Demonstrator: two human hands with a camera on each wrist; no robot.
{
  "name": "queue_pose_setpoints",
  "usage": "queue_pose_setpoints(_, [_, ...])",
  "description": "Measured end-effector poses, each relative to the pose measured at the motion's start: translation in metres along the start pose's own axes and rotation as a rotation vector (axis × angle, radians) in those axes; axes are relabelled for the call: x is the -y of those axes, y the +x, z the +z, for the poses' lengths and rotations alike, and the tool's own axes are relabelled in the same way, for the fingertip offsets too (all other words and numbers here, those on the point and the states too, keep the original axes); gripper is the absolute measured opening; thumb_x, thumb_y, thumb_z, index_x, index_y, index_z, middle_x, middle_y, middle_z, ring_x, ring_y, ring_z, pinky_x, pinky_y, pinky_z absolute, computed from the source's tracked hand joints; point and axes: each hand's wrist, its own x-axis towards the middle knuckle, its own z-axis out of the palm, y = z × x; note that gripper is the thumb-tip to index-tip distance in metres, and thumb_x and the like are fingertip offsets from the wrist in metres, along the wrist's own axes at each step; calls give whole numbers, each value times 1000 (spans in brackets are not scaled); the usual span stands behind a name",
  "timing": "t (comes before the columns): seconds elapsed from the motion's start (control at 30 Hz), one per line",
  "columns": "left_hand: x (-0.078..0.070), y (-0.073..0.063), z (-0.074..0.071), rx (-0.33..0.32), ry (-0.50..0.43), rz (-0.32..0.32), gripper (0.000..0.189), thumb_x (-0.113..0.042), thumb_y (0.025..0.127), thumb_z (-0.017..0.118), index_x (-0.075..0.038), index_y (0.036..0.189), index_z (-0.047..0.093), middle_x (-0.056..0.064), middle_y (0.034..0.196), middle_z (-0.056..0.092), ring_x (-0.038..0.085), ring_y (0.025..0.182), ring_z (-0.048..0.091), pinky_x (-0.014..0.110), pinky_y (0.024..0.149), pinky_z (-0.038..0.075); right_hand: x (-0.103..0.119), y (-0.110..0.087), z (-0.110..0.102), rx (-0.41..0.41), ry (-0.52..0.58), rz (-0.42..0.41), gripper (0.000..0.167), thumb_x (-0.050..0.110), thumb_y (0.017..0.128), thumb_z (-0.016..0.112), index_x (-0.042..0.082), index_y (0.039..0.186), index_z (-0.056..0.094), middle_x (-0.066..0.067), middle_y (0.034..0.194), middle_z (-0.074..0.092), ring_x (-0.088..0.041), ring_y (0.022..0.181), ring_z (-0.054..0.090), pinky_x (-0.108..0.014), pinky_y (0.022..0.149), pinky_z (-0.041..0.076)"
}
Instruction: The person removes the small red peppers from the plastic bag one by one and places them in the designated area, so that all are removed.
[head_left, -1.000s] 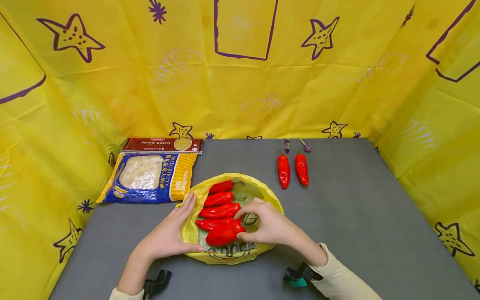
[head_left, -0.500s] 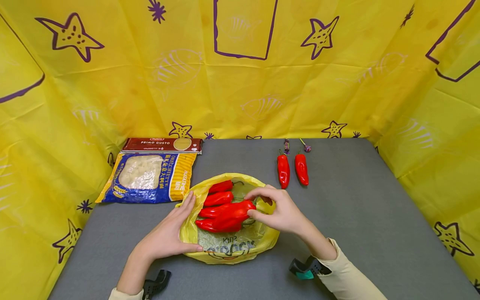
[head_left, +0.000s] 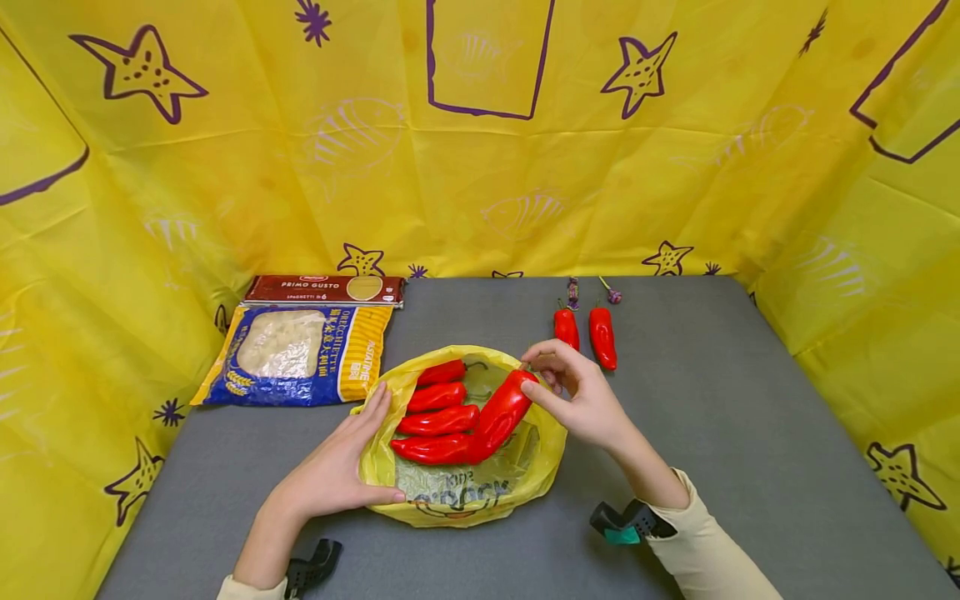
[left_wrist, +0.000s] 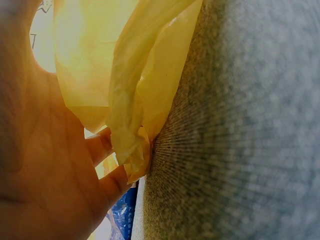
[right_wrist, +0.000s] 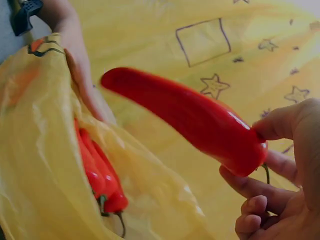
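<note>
In the head view, a yellow plastic bag (head_left: 450,518) lies with its mouth spread wide at the front middle. Several red peppers (head_left: 438,421) are lined up inside it. My right hand (head_left: 581,396) pinches another red pepper (right_wrist: 190,115) near its stem end, thumb on one side and fingers on the other. That pepper tilts over the bag's right part, its tip toward the left. My left hand (head_left: 337,462) rests against the bag's left rim, fingers and thumb spread and fairly straight. The left wrist view shows its fingertips partly hidden by the yellow plastic.
Two red peppers, one at the right (head_left: 602,337) and one partly behind my right hand (head_left: 566,327), lie beyond the bag. Behind them are a wrapped candy (head_left: 573,293) and a lollipop (head_left: 612,294). An orecchiette bag (head_left: 292,354) and a spaghetti pack (head_left: 324,288) lie at the back left.
The right hand has lifted a red pepper from the front of the row and moved it up and to the right, turning it steeper. The left hand has stayed put.
</note>
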Motion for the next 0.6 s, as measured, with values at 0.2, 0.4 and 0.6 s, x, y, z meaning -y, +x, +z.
queue_pose_setpoints(0.2, [0,0,0,-2,3,4,136,-69,71,89,-17,172,14,2,180,7,47,152,35,68,116,39,0,2,-10,-72,74,41,26,-6,92,75,-1,110,57,-10,91,67,-18,77,47,-26,64,39])
queue_pose_setpoints(0.4, [0,0,0,-5,-4,5,136,-68,71,89,-16,172,14,2,180,7,49,153,32,69,116,37,-5,3,-17,-126,61,62,20,-6,93,74,-4,111,64,-4,83,58,-17,78,48,-24,66,41])
queue_pose_setpoints(0.6, [0,0,0,-8,-4,6,136,-69,71,89,-16,172,15,2,180,7,50,153,33,69,116,37,-8,5,-25,-175,40,95,22,0,97,73,-4,119,70,-2,99,73,-15,84,59,-19,74,50])
